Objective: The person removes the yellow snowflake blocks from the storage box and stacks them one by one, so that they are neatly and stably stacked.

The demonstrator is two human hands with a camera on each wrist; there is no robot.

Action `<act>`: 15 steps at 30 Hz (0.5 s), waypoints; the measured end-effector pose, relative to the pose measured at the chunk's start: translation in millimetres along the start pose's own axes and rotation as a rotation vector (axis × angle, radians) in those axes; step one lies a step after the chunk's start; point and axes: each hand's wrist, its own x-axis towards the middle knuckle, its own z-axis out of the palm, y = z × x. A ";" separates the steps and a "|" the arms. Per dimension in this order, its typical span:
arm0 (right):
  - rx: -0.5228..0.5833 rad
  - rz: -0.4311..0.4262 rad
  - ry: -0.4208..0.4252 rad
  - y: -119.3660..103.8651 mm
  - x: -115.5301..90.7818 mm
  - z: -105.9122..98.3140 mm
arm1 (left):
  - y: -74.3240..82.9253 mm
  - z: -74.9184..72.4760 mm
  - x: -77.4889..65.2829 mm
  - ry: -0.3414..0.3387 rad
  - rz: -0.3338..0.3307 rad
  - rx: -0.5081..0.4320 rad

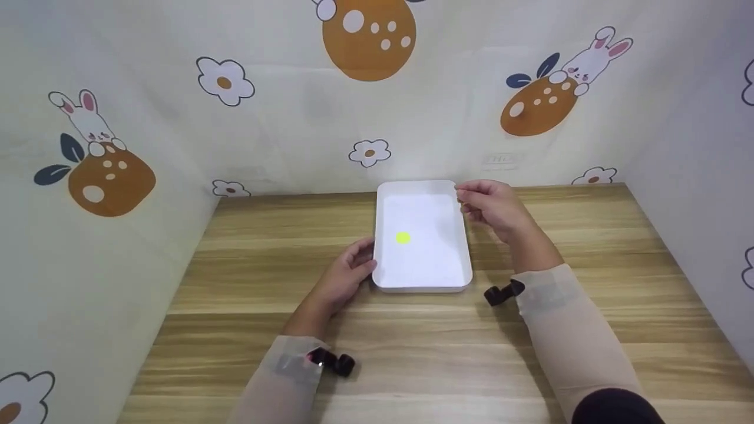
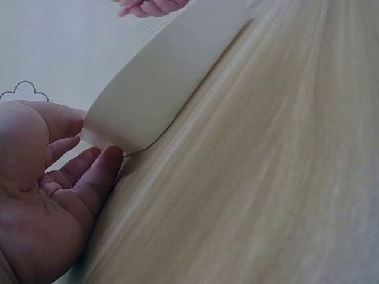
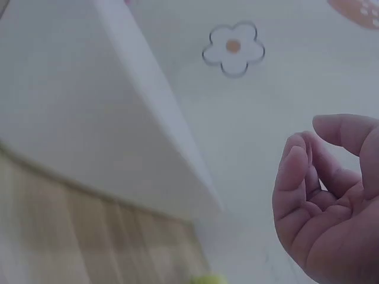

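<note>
A white rectangular tray (image 1: 423,288) lies on the wooden table with its open side up. My left hand (image 1: 344,274) is at the tray's left side, with fingertips and thumb against the wall near the front corner. In the left wrist view this hand (image 2: 53,189) touches the tray's pale wall (image 2: 154,89). At the far right corner, my right hand (image 1: 498,209) has its fingertips beside the rim. Nothing shows between the bent fingers and thumb of this hand (image 3: 325,201) in the right wrist view. A round yellow-green spot (image 1: 403,237) shows inside the tray.
Patterned cloth walls stand behind and on both sides of the table (image 1: 412,347). The tray's far end is close to the back wall (image 1: 294,141). A blurred yellow-green shape (image 3: 208,279) shows at the bottom edge of the right wrist view.
</note>
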 end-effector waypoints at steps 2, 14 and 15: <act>-0.028 -0.011 -0.024 -6.5 0.0 10.9 | -0.7 -0.1 0.0 -0.005 0.003 -0.007; -0.231 0.028 -0.163 -23.4 25.9 56.7 | -1.1 0.0 -0.5 -0.009 0.005 -0.023; -0.243 0.036 -0.178 -23.0 29.2 58.7 | -1.0 0.1 -0.4 -0.009 0.005 -0.024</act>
